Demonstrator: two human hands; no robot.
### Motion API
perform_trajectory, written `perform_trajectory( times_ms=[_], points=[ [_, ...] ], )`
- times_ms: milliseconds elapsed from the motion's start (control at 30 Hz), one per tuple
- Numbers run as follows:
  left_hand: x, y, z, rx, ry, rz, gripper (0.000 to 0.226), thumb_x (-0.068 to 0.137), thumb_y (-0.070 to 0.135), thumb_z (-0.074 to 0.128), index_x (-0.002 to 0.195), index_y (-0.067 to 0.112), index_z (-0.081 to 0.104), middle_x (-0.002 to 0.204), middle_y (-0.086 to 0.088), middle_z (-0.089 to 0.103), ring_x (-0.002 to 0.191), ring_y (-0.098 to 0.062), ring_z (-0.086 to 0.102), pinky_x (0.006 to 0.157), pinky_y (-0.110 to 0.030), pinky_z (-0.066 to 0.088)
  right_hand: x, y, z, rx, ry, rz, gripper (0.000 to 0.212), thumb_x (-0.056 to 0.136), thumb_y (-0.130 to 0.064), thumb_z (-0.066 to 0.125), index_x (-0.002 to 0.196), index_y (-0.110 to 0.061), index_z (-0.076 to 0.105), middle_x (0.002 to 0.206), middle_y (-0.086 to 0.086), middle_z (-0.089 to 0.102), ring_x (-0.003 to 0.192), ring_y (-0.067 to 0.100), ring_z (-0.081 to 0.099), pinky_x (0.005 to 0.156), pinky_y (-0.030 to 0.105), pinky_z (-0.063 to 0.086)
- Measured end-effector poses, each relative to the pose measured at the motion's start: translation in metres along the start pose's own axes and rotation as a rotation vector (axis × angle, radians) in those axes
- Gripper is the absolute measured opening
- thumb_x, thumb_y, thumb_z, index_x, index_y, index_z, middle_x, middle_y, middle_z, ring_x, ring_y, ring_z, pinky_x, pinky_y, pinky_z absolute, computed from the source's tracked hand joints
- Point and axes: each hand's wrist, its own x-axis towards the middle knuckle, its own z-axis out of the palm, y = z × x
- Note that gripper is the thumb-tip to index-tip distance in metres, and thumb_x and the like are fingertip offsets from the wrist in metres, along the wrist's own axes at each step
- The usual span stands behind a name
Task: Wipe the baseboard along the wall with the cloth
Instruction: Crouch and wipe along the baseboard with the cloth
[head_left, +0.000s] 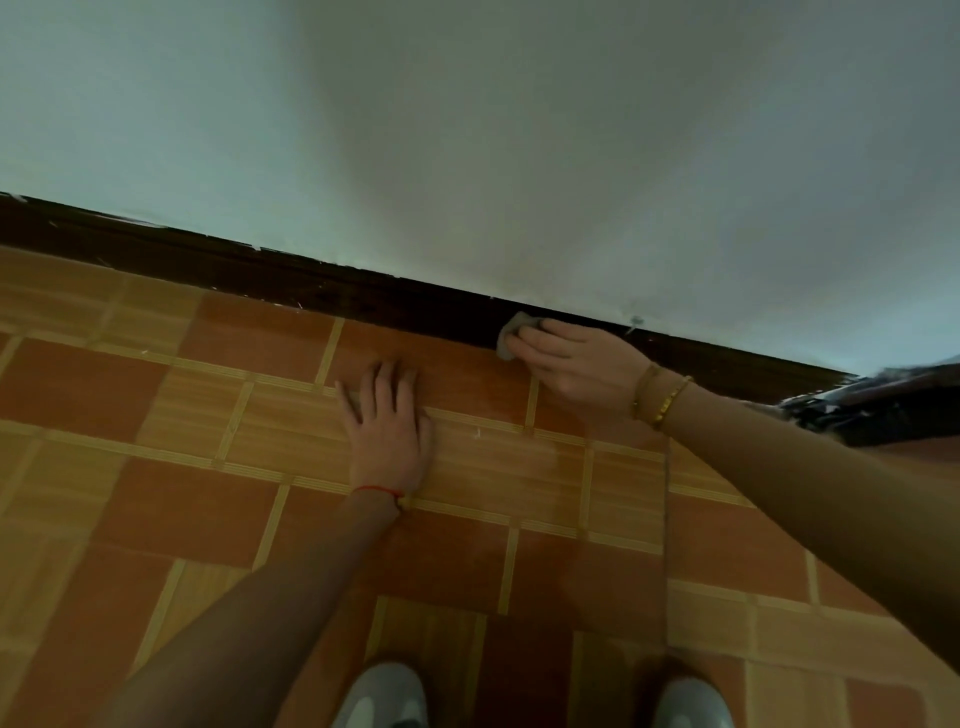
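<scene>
A dark brown baseboard (291, 280) runs diagonally along the foot of the pale wall, from upper left to right. My right hand (576, 366) grips a small grey cloth (511, 338) and holds it against the baseboard; only the cloth's left end shows past my fingers. My left hand (387, 426) lies flat on the floor tiles with fingers spread, a little short of the baseboard and to the left of the cloth.
The floor (218, 405) is orange and tan patterned tile. A dark object (883, 405) with pale flecks sits against the baseboard at the right edge. Two grey shoe tips (384, 696) show at the bottom.
</scene>
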Motion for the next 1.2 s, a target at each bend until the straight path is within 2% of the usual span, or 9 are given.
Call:
perform_trajectory(
  times_ms=[100, 233, 367, 467, 533, 667, 833, 1033, 1200],
  points=[
    [0.0, 0.002, -0.001, 0.005, 0.035, -0.004, 0.053, 0.095, 0.033, 0.036, 0.143, 0.013, 0.046, 0.15, -0.013, 0.044, 0.145, -0.033, 0.033, 0.12, -0.065, 0.009, 0.031, -0.007, 0.005, 0.068, 0.05, 0.041, 0.021, 0.087, -0.003, 0.056, 0.098, -0.005, 0.074, 0.126, 0.01, 0.062, 0.118, 0.023, 0.057, 0.105, 0.035, 0.039],
    [0.0, 0.002, -0.001, 0.003, 0.049, 0.009, 0.055, 0.093, 0.034, 0.035, 0.143, 0.013, 0.046, 0.149, -0.014, 0.045, 0.143, -0.032, 0.033, 0.12, -0.065, 0.011, 0.029, -0.006, 0.002, 0.119, 0.107, 0.075, 0.033, 0.09, 0.002, 0.042, 0.1, -0.001, 0.073, 0.123, 0.011, 0.063, 0.115, 0.024, 0.059, 0.101, 0.034, 0.046],
    [0.0, 0.001, -0.001, -0.007, 0.049, 0.026, 0.057, 0.094, 0.035, 0.035, 0.145, 0.012, 0.045, 0.148, -0.014, 0.045, 0.144, -0.032, 0.03, 0.119, -0.066, 0.011, -0.018, -0.005, 0.004, 0.085, -0.018, 0.056, 0.027, 0.086, -0.001, 0.054, 0.108, 0.0, 0.07, 0.13, 0.015, 0.057, 0.121, 0.028, 0.053, 0.106, 0.038, 0.039],
    [0.0, 0.002, -0.002, 0.008, 0.027, 0.017, 0.057, 0.095, 0.036, 0.033, 0.147, 0.011, 0.043, 0.149, -0.015, 0.044, 0.144, -0.033, 0.031, 0.119, -0.067, 0.011, -0.051, -0.004, 0.0, 0.092, -0.11, 0.046, 0.035, 0.076, -0.009, 0.059, 0.106, 0.003, 0.071, 0.129, 0.016, 0.058, 0.119, 0.029, 0.055, 0.106, 0.039, 0.039],
    [0.0, 0.005, -0.003, 0.039, 0.008, 0.004, 0.058, 0.097, 0.036, 0.03, 0.148, 0.011, 0.041, 0.151, -0.015, 0.042, 0.146, -0.033, 0.03, 0.12, -0.066, 0.011, -0.057, -0.004, -0.004, 0.104, -0.132, 0.053, 0.036, 0.076, -0.008, 0.053, 0.104, 0.003, 0.072, 0.127, 0.015, 0.06, 0.118, 0.027, 0.056, 0.106, 0.038, 0.039],
    [-0.005, 0.013, -0.004, 0.063, 0.008, -0.065, 0.054, 0.1, 0.034, 0.029, 0.15, 0.012, 0.039, 0.152, -0.016, 0.041, 0.147, -0.033, 0.026, 0.119, -0.067, 0.015, -0.033, -0.004, 0.002, 0.12, -0.028, 0.093, 0.052, 0.098, 0.006, 0.019, 0.102, 0.004, 0.07, 0.121, 0.014, 0.063, 0.113, 0.026, 0.06, 0.101, 0.036, 0.046],
    [-0.019, 0.017, -0.009, 0.074, -0.041, -0.125, 0.061, 0.098, 0.038, 0.021, 0.152, 0.013, 0.036, 0.155, -0.017, 0.037, 0.148, -0.038, 0.026, 0.119, -0.066, 0.015, 0.01, -0.001, 0.003, 0.105, 0.102, 0.052, 0.035, 0.094, 0.002, 0.036, 0.098, 0.0, 0.071, 0.118, 0.011, 0.063, 0.113, 0.025, 0.059, 0.099, 0.034, 0.046],
    [-0.039, 0.025, -0.015, 0.121, -0.093, -0.147, 0.066, 0.097, 0.041, 0.015, 0.155, 0.013, 0.03, 0.158, -0.018, 0.033, 0.147, -0.039, 0.026, 0.117, -0.066, 0.02, -0.014, 0.0, 0.0, 0.103, 0.08, 0.07, 0.05, 0.1, 0.007, 0.017, 0.106, 0.004, 0.067, 0.121, 0.016, 0.061, 0.113, 0.027, 0.058, 0.097, 0.035, 0.047],
    [-0.052, 0.049, -0.006, 0.086, -0.081, -0.237, 0.066, 0.097, 0.041, 0.016, 0.156, 0.013, 0.028, 0.16, -0.017, 0.029, 0.149, -0.037, 0.022, 0.119, -0.066, 0.016, -0.076, 0.0, 0.005, 0.05, 0.01, 0.056, 0.026, 0.09, 0.005, 0.048, 0.106, 0.003, 0.068, 0.128, 0.018, 0.054, 0.119, 0.029, 0.051, 0.103, 0.039, 0.044]
  ],
)
